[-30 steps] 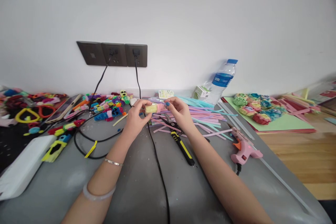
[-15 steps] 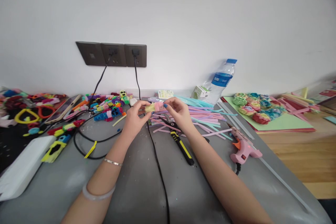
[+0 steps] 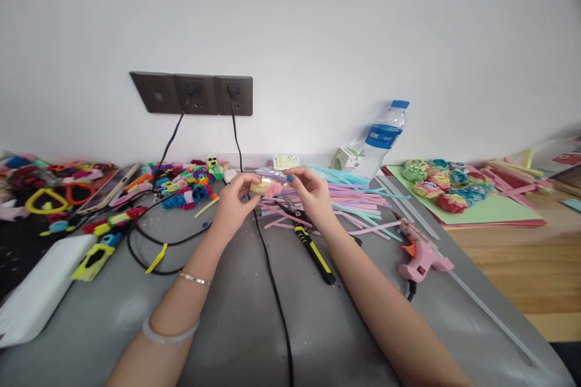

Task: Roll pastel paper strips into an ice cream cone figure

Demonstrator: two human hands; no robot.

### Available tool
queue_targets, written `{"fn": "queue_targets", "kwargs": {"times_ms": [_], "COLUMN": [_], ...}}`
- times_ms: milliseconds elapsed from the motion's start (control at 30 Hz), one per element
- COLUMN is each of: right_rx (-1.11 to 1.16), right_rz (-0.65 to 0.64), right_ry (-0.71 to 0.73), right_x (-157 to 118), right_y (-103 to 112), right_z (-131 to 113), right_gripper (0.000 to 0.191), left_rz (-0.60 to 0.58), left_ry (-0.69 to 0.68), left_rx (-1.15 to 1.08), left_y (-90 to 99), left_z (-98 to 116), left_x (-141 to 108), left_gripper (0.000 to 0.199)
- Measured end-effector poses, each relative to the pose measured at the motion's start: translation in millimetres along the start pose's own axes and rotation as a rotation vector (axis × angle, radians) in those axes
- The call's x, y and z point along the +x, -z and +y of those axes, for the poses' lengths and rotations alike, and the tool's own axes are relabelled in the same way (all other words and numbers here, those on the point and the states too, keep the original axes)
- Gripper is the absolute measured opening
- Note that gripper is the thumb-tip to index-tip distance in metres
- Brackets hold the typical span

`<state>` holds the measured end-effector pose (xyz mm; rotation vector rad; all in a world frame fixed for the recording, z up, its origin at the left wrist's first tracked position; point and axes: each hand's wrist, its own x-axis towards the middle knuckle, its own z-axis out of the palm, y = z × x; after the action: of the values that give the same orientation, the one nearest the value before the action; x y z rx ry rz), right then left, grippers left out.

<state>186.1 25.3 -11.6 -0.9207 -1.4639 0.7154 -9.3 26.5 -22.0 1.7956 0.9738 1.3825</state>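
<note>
Craft piece, yellow & pink, was above the tabletop, L hand pinching its yellow end, R hand bent by the pink, grip unclear; colors apparently joined, completion unclear, pipe cleaners loose nearby.

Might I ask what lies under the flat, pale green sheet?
At least one red sheet shows along the near edge of the pale green sheet; anything farther under is covered.

My left forearm and right forearm stretch forward, slanting inward so my hands nearly meet. My left hand pinches between thumb and bent fingers; my right hand curls opposite, its blue-nailed thumb pointing toward the left one, other fingertips partly hidden.
</note>
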Motion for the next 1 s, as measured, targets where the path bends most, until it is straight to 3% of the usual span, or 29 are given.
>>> {"fn": "queue_targets", "kwargs": {"times_ms": [100, 300, 633, 1000], "right_rx": [0.011, 0.015, 0.000, -0.028], "right_rz": [0.022, 0.003, -0.028, -0.151], "right_ry": [-0.009, -0.010, 0.010, 0.128], "right_x": [0, 0, -1, -1], "right_y": [-1, -1, -2, -3], "right_z": [-1, 2, 1, -7], "right_gripper": [0.021, 0.020, 0.022, 0.029], "left_rz": [0.031, 0.085, 0.045, 0.021], "left_ry": [-0.140, -0.258, -0.350, -0.469], "left_rx": [0.117, 0.254, 0.350, 0.503], "left_y": [1.6, 4.3, 4.7, 5.4], "left_z": [1, 6, 7, 7], "left_x": [2, 2, 2, 2], "left_gripper": [0.022, 0.026, 0.026, 0.030]}}
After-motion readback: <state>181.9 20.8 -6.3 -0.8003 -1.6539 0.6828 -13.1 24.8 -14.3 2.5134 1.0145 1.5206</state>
